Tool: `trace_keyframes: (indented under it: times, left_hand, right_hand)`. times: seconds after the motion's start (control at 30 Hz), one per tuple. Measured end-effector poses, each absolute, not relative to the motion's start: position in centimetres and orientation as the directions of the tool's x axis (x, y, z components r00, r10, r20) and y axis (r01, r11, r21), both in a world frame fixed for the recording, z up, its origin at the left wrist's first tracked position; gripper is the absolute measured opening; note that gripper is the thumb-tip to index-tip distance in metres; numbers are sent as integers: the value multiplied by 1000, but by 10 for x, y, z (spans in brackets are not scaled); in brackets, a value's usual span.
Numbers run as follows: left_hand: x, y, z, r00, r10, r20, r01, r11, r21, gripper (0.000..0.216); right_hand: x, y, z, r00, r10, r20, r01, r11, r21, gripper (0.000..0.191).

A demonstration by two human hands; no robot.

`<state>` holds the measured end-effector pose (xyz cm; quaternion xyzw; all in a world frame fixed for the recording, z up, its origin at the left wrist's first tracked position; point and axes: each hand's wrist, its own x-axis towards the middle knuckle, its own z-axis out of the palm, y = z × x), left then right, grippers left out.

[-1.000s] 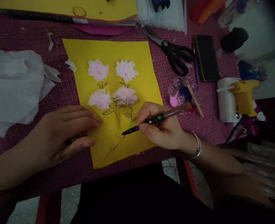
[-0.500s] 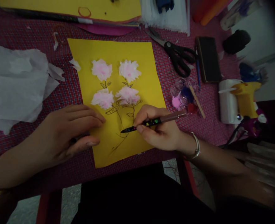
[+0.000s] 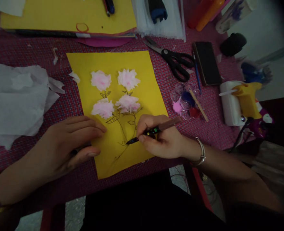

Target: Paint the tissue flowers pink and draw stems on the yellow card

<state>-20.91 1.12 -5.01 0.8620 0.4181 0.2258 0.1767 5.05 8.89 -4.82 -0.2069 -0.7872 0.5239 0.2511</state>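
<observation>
A yellow paper sheet [image 3: 146,86] lies on the red checked tablecloth [image 3: 31,51]. Several pink tissue flowers [image 3: 100,80] are stuck on it above dark drawn stems and leaves [image 3: 122,128]. My right hand [image 3: 163,138] is closed round a dark pen [image 3: 153,131] with coloured spots; its tip touches the paper by the lower stems. My left hand [image 3: 69,144] lies flat on the sheet's left edge, fingers stretched out, holding nothing.
Crumpled white tissue [image 3: 14,99] lies at the left. Black scissors [image 3: 175,61], a dark phone [image 3: 206,62], small paint pots [image 3: 186,102] and a yellow glue gun [image 3: 247,99] sit at the right. More yellow sheets [image 3: 60,16] lie at the back.
The pen tip has shifted slightly along the lower stems. The view has tilted, so everything sits a little lower in frame. My left hand stays pressed on the paper.
</observation>
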Motion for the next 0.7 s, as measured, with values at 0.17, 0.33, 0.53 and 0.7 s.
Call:
trace_keyframes:
  times: [0.17,0.33,0.53,0.7]
  left_hand:
    - [-209,11,-52,550,801,237,645,-588,488,30]
    - [-207,10,-50,540,811,226,648,-572,503,30]
    - [-207,10,-47,544,816,195,651,-557,515,32]
    - [-206,11,-46,554,806,207,643,-572,508,30]
  right_hand:
    - [52,90,-46,-732,643,223,62,389,-919,12]
    - [53,88,-45,-715,657,237,58,394,-917,11]
    - [50,85,-50,-771,598,221,51,404,-914,8]
    - [48,84,-51,-778,595,202,61,393,-918,8]
